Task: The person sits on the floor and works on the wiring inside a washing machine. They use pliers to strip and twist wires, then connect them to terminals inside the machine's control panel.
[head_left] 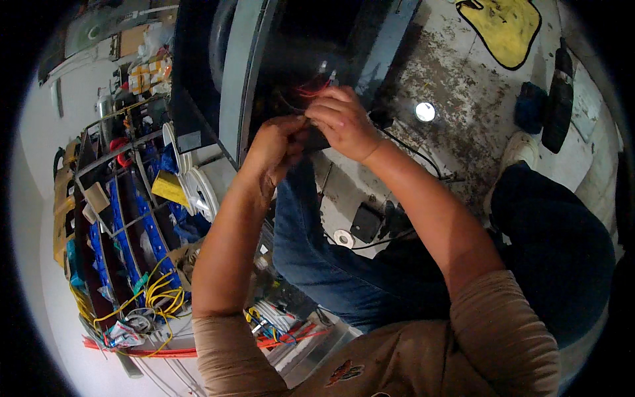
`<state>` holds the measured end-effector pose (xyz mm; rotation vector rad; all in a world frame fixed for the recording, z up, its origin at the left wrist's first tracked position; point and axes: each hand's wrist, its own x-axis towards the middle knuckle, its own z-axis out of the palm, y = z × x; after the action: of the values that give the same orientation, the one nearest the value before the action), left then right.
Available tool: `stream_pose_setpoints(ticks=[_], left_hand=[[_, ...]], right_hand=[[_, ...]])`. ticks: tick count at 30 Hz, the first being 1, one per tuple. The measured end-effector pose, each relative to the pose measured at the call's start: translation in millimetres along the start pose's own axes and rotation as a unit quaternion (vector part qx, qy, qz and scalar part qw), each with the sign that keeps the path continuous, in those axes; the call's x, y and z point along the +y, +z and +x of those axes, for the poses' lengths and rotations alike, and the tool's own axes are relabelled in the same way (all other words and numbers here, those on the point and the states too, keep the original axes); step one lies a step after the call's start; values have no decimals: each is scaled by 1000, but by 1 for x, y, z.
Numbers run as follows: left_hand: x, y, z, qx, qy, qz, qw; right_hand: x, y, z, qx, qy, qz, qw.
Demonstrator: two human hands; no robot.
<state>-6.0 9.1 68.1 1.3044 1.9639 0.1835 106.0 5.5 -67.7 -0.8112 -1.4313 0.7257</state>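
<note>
Both hands meet at the lower part of a grey metal cabinet [236, 79] with a dark interior. My left hand [281, 142] has its fingers curled, thumb and forefinger pinched at something small, hidden by the fingers. My right hand [338, 124] is closed beside it, fingertips touching or almost touching my left ones. Thin red wires [311, 89] and a dark wire show just above my fingertips inside the cabinet. Which hand grips which wire is too small to tell.
Left: shelving [112, 185] with blue bins, yellow cables [165, 291], boxes. Below: black box [366, 221], white tape roll [344, 238], black cable [423, 155] on the stained floor [456, 145]. Upper right: yellow mat [499, 30], black bag-like object [557, 99]. My bent legs [311, 258] are beneath my arms.
</note>
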Motion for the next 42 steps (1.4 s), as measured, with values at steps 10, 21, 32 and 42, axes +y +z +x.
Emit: stream_pose_setpoints(ticks=[10,21,32,42], left_hand=[[9,5,-21,175,353,395,830],[9,0,-5,71,267,308,910],[5,9,-24,116,165,166,965],[0,2,-9,137,406,416,802]], right_hand=[[4,3,2,10,32,9,999],[7,0,2,-18,21,21,999],[5,0,4,-14,16,18,1000],[5,0,3,-27,21,25,999]])
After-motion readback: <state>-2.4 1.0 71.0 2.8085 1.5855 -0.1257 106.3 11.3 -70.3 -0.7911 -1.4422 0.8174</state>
